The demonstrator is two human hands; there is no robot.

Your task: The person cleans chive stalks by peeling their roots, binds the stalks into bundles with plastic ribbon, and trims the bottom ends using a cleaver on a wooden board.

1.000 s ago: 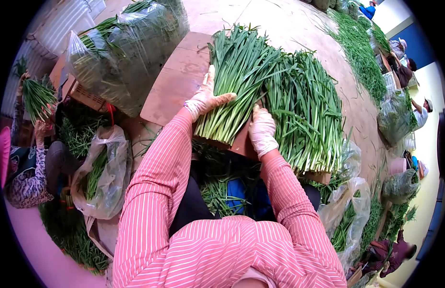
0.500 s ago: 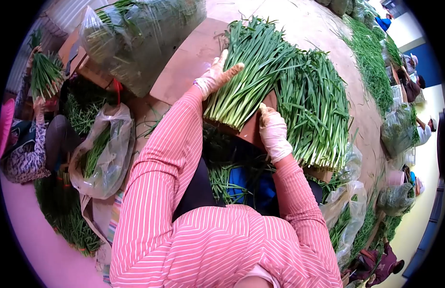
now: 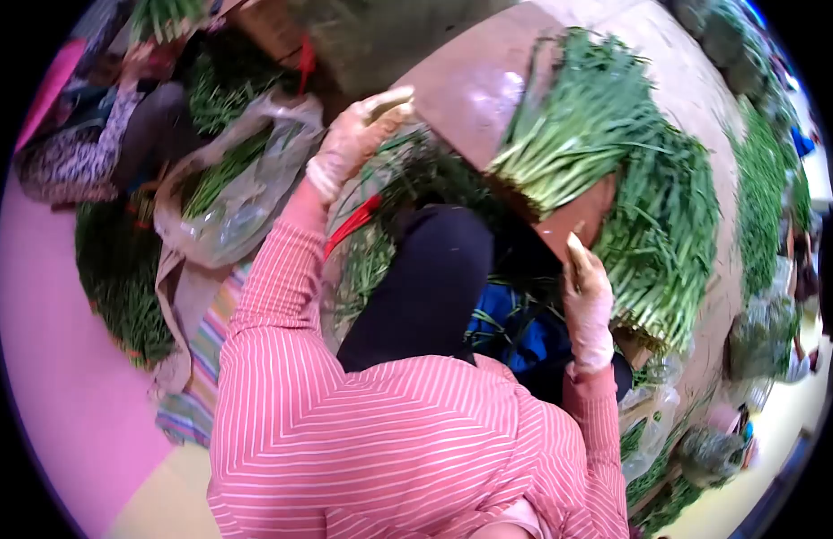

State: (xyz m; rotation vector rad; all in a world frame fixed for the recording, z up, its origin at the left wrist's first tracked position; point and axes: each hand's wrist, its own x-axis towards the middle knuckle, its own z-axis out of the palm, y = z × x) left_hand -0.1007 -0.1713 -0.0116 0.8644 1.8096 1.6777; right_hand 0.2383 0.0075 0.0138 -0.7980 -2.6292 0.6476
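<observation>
My left hand (image 3: 355, 144), in a thin pale glove, is raised off the board with its fingers stretched out and nothing in them. It is nearest a clear plastic bag of greens (image 3: 241, 180). My right hand (image 3: 585, 301), gloved too, hovers by the near edge of the brown board (image 3: 466, 99), its fingers pointing forward and holding nothing. Ahead of it lies a bunch of garlic chives (image 3: 578, 130), pale stem ends towards me. A second pile of garlic chives (image 3: 663, 238) lies to the right, overlapping the first at the leaves.
My dark-trousered knee (image 3: 434, 269) is below the board, beside a blue cloth-like thing (image 3: 515, 328) with loose leaves. A red strap (image 3: 353, 223) hangs near my left arm. Another person (image 3: 84, 144) sits at the left, near bundled greens (image 3: 120, 278). More greens (image 3: 758, 198) line the right.
My left hand has left the chive bunch and swung left. My right hand has drawn back slightly from the stems. The view has turned left, so the board and chives appear farther right.
</observation>
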